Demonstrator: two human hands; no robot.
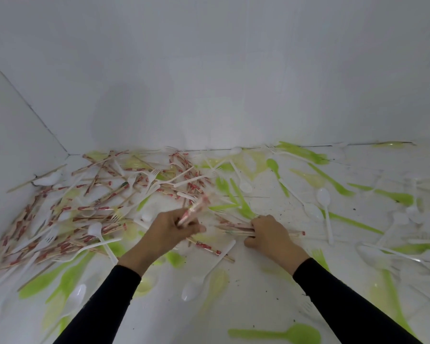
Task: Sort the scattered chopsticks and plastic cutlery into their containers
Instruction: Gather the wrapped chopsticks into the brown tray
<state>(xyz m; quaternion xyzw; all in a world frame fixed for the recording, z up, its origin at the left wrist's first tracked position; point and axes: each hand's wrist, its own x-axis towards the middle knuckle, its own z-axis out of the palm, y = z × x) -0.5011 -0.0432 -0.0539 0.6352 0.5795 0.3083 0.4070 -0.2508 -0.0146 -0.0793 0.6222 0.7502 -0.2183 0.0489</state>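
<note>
walls (209, 70): plain white, meeting in a corner at far left and closing off the far and left edges of the worktop.
worktop (271, 294): white, dotted with small dark specks, littered almost all over.
chopstick pile (89, 207): paper-wrapped chopsticks with red print, heaped thick across the left side and into the far-left corner, tangled with white forks and spoons.
green cutlery (305, 153): translucent green knives, forks and spoons lying flat, spread from the middle to the right; more along the near left, and one green spoon (295, 333) at the near edge.
white cutlery (323, 196): spoons and forks scattered loose, many on the right; one white spoon (192, 289) lies near, between the two arms.
sleeves (345, 294): black, covering both forearms to the wrists.
left hand (166, 232): at the middle, fingers curled, pinching wrapped chopsticks (196, 209) that point up and to the far right, raised off the worktop and blurred.
right hand (271, 234): just right of the left hand, knuckles up, fingers closed round a bundle of chopsticks (236, 230) lying level on the worktop, ends sticking out on both sides of the fist.
</note>
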